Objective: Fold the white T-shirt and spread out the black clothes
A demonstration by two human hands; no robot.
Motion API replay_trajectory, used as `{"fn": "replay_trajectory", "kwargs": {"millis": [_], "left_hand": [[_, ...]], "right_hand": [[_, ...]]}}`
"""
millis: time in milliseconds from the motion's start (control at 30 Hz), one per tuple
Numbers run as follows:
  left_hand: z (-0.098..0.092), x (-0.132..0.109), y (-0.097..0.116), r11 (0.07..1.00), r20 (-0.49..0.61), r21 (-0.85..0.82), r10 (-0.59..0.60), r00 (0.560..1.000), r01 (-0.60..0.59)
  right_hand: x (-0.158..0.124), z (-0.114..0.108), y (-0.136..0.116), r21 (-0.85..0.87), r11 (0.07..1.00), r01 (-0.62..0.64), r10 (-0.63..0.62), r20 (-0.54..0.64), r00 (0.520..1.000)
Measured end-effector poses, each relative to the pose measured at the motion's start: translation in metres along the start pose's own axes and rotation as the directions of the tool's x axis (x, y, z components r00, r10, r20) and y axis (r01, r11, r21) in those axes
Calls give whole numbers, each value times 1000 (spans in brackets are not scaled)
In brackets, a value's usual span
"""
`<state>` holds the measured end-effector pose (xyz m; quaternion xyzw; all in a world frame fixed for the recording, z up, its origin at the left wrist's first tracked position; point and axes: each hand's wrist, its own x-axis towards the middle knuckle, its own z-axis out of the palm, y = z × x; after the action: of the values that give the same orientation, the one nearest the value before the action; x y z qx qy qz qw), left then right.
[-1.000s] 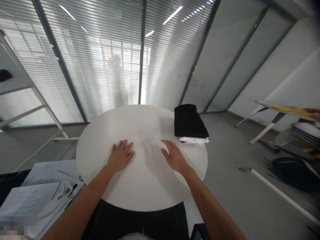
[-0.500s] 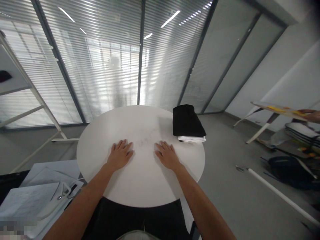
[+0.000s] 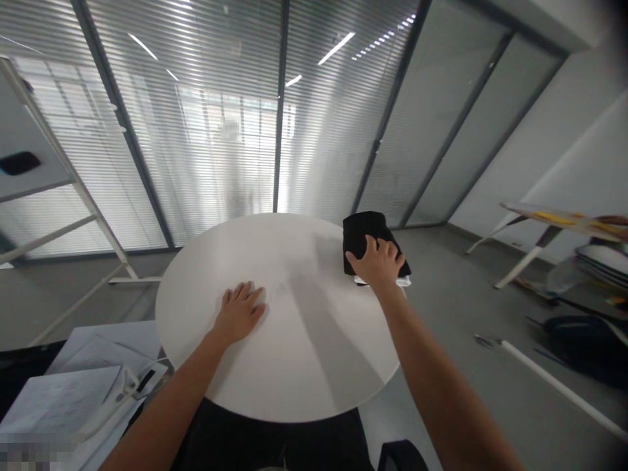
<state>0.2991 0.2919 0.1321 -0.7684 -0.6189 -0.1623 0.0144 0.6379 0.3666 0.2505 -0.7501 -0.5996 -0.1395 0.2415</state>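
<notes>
On the round white table (image 3: 275,386), a folded black cloth (image 3: 356,232) lies near the right edge, with white folded fabric (image 3: 403,282) showing beneath its near side. My right hand (image 3: 380,261) reaches over this stack, fingers spread and slightly bent; whether they touch the cloth I cannot tell. Part of the black cloth is hidden under that hand. My left hand (image 3: 240,313) rests flat on the left half of the tabletop, fingers apart and holding nothing.
Papers (image 3: 63,392) and a white cable lie at lower left beside a white metal stand (image 3: 105,229). A glass partition with blinds (image 3: 235,163) stands behind the table. To the right are another table (image 3: 564,219), a white pole (image 3: 559,386) and a dark bag (image 3: 583,343) on the floor.
My right hand has lifted off the tabletop and moved right and forward to the black cloth. The left hand stays in place on the table.
</notes>
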Motion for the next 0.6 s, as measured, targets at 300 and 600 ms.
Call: {"fn": "replay_trajectory", "kwargs": {"millis": [300,600], "left_hand": [[3,-1,-4,1000,-17,-26,13,1000,-13],[-4,-4,2,998,9,-60,-9,1000,9]], "right_hand": [[10,36,9,-199,979,44,38,389,920],[75,-17,38,493,862,-116,142,-16,990]]}}
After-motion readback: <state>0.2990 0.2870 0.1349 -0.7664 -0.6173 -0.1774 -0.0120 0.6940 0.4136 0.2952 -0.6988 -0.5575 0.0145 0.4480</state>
